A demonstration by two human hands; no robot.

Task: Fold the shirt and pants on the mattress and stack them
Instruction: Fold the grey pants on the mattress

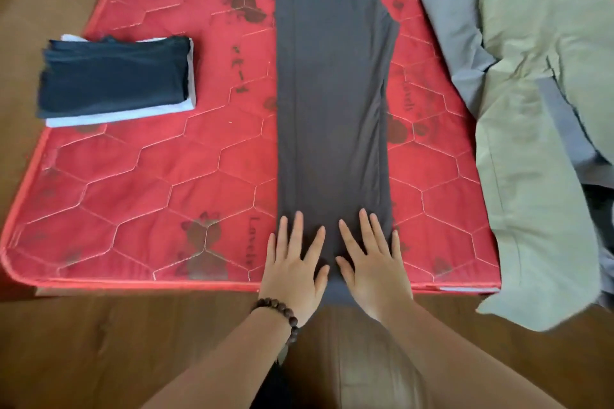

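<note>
Dark grey pants lie folded lengthwise, leg on leg, in a long strip down the middle of the red mattress. Their near end hangs slightly over the mattress's front edge. My left hand and my right hand rest flat side by side on that near end, fingers straight and spread. A bead bracelet sits on my left wrist. At the left a folded stack lies on the mattress, a dark navy garment on top of a white one.
A heap of unfolded clothes covers the mattress's right side: a pale green garment over a grey one, the green one hanging past the front edge. Brown wooden floor runs along the front and left.
</note>
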